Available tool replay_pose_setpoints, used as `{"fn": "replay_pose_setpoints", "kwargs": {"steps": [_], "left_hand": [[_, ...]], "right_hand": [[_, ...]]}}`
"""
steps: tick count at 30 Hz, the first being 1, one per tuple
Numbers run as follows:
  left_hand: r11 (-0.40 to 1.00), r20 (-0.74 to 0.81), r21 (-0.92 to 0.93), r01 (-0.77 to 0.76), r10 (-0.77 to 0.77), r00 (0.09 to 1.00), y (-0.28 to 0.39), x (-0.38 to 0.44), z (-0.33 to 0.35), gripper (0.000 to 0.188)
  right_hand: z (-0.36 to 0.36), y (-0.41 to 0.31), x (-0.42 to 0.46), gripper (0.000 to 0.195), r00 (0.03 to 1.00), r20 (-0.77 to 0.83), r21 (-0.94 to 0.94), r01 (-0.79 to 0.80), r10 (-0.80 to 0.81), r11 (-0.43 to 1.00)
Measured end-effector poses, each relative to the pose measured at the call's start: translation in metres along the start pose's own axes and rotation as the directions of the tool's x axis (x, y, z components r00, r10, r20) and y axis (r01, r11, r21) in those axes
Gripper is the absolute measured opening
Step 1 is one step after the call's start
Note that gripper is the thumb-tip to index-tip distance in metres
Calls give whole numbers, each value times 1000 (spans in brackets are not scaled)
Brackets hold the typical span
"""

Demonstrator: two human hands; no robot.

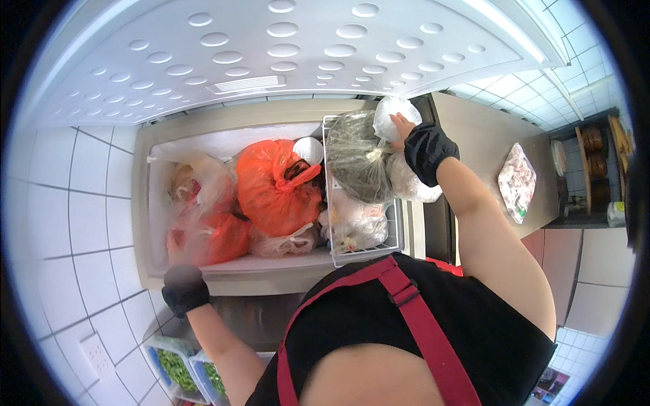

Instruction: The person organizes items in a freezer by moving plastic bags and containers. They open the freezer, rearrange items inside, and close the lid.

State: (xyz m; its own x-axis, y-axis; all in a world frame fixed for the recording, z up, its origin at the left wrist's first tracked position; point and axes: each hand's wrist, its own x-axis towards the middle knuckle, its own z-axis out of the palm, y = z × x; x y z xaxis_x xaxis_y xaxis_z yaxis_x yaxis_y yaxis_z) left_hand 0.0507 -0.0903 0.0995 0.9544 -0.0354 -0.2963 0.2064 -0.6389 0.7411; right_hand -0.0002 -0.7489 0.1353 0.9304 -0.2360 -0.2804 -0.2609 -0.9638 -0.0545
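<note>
A chest freezer point(218, 281) stands before me with its lid point(284, 51) raised. My right hand point(401, 129), black-cuffed at the wrist, has its fingers against a white plastic-wrapped bundle point(393, 114) at the back right corner of a white wire basket point(330, 243). Beside that hand are a large clear bag of dark contents point(358, 157) and another pale wrapped bundle point(409, 177). My left hand point(176, 254) is blurred at the freezer's front left, next to a red plastic bag point(218, 238); its fingers are hard to make out.
A big knotted orange-red bag point(274, 188), a white round container point(308, 150) and a translucent bag point(203, 177) fill the freezer's left part. Right of it, a bagged item point(517, 182) lies on a steel counter point(477, 132). Below left stand tubs of greens point(175, 368). A tiled wall point(51, 213) bounds the left.
</note>
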Motion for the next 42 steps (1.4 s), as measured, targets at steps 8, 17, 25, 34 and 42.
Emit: {"fn": "replay_pose_setpoints", "kwargs": {"steps": [8,17,25,34,42], "left_hand": [[936,17,-257,-240,252,967,28,-82,75,38],[860,445,-463,-214,434,784,166,-113,234,37],[702,302,-63,-709,691,657,273,-59,333,40],[696,526,358,-622,399,751,304,-40,357,35],[937,177,-156,-313,338,924,288,-69,271,27]], "right_hand": [[-70,22,-27,34,992,-123,486,62,-2,872],[-140,103,-168,37,897,-440,186,41,46,982],[-66,77,-164,60,895,-329,155,367,-302,917],[9,23,-172,48,845,-450,338,460,-288,821],[35,39,-235,48,880,-414,490,431,-233,758]]}}
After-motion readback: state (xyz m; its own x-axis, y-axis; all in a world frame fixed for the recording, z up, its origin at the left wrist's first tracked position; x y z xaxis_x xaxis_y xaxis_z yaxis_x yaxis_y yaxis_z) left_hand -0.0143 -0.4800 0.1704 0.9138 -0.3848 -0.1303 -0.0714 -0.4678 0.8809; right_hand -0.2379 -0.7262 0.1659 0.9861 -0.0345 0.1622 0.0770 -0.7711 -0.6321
